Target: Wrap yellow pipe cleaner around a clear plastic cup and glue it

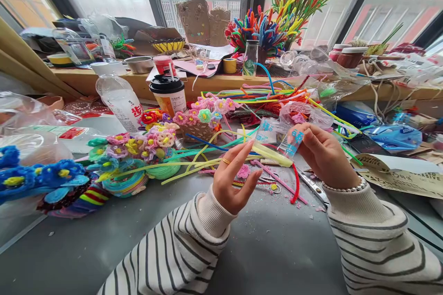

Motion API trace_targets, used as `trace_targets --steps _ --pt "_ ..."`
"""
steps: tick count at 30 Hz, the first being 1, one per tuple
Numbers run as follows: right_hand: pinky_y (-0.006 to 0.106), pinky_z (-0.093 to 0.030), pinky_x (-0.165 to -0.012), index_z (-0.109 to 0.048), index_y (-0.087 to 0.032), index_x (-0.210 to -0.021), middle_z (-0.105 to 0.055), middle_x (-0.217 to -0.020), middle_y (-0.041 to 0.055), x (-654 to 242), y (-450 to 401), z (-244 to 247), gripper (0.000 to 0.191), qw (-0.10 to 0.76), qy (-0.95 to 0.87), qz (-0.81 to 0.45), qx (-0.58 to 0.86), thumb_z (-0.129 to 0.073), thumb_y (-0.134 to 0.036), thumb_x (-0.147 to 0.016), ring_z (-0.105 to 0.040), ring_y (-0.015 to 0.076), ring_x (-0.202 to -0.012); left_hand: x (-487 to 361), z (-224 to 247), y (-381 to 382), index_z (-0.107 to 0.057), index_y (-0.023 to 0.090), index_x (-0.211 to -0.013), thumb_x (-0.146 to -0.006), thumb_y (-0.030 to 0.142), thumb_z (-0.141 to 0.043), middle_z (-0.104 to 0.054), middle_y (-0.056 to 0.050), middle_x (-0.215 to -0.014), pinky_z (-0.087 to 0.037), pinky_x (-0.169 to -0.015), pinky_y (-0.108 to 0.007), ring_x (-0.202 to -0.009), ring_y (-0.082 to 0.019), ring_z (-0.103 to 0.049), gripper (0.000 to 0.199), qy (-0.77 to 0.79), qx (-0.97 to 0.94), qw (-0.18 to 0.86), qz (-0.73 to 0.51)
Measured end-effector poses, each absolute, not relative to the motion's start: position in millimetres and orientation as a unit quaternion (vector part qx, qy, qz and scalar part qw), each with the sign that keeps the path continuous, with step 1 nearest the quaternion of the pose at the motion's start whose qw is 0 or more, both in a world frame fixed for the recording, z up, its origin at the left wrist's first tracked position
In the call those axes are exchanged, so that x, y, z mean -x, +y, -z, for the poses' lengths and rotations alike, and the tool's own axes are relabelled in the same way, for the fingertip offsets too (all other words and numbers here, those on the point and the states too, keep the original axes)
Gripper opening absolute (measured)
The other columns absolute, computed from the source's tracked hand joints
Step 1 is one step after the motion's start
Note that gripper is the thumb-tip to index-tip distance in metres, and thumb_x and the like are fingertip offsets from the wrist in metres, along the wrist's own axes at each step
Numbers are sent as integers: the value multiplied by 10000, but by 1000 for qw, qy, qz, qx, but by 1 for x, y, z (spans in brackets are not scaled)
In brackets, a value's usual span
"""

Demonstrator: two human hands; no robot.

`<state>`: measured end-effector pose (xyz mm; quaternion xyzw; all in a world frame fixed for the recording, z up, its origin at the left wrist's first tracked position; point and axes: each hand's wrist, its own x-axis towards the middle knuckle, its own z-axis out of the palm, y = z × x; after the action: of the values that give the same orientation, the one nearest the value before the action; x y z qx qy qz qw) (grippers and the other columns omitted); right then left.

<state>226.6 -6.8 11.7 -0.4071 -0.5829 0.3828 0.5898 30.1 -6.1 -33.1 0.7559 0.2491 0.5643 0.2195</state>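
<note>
My right hand, wearing a beaded bracelet, pinches a clear plastic bag with blue print and a barcode. The bag stretches left toward my left hand, which has a ring. Its thumb and fingers are apart, and the fingertips are near or touching the bag's left side; I cannot tell which. A pale yellow bundle lies in or just under the bag. Below are a red pipe cleaner, a pink pipe cleaner and a pink fuzzy flower. Scissors lie beside my right wrist.
Fuzzy flower bunches and blue flowers fill the left side. A lidded paper cup and plastic bottle stand behind. Loose pipe cleaners spread across the back. Sandpaper sheets lie right.
</note>
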Motion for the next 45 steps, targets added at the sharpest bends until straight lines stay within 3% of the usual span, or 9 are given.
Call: trace_targets --steps 6,11,15,25,32,35,40,45 --pt "201 -373 -468 -538 -189 -638 -488 -568 -26 -218 -18 -24 270 587 -583 -280 486 -597 -439 -720 -439 78 -511 -32 31 -4 -459 174 -1241 -753 239 -564 -503 -113 -1259 -373 -951 -388 -1133 -255 -455 504 293 -734 323 -521" --pt "203 -287 -377 -535 -184 -624 -444 -485 -41 -203 -31 -33 272 566 -595 -182 541 -618 -432 -701 -352 63 -418 -36 30 -2 -453 187 -1242 -771 315 -547 -523 -83 -1249 -371 -953 -353 -1102 -244 -503 497 277 -694 492 -448" --pt "222 -341 -425 -549 -187 -625 -518 -516 -20 -197 -36 -34 264 544 -603 -157 563 -625 -431 -692 -423 85 -448 -38 33 0 -443 169 -1244 -776 359 -534 -559 -96 -1194 -371 -947 -353 -1085 -250 -513 514 254 -648 578 -426" --pt "210 -380 -455 -567 -174 -662 -572 -538 -5 -192 -37 -34 250 521 -609 -157 577 -591 -413 -731 -478 88 -461 -39 33 1 -557 174 -1077 -755 420 -538 -627 -86 -1007 -416 -840 -337 -942 -229 -560 406 270 -641 591 -408" --pt "220 -418 -481 -572 -184 -693 -581 -568 3 -194 -35 -28 236 514 -636 -186 544 -606 -416 -716 -514 107 -501 -39 25 1 -607 141 -968 -697 532 -548 -661 -66 -916 -429 -773 -302 -902 -224 -579 479 310 -600 619 -401" --pt "202 -393 -422 -590 -180 -732 -602 -595 -1 -192 -36 -31 218 508 -631 -232 538 -590 -398 -735 -451 67 -413 -39 26 3 -625 123 -906 -648 549 -587 -668 -71 -850 -430 -764 -304 -870 -225 -592 500 327 -573 637 -397" --pt "183 -387 -376 -614 -172 -876 -636 -683 7 -193 -39 -39 237 504 -620 -296 524 -597 -364 -737 -462 49 -388 -38 30 8 -646 143 -857 -606 552 -618 -679 -72 -797 -425 -775 -345 -811 -231 -613 480 349 -469 720 -374" --pt "191 -430 -417 -620 -180 -923 -665 -790 30 -200 -37 -40 279 495 -633 -274 529 -617 -368 -716 -501 58 -435 -36 26 10 -668 150 -772 -616 538 -600 -686 -60 -739 -424 -734 -304 -744 -197 -619 423 343 -362 804 -323"
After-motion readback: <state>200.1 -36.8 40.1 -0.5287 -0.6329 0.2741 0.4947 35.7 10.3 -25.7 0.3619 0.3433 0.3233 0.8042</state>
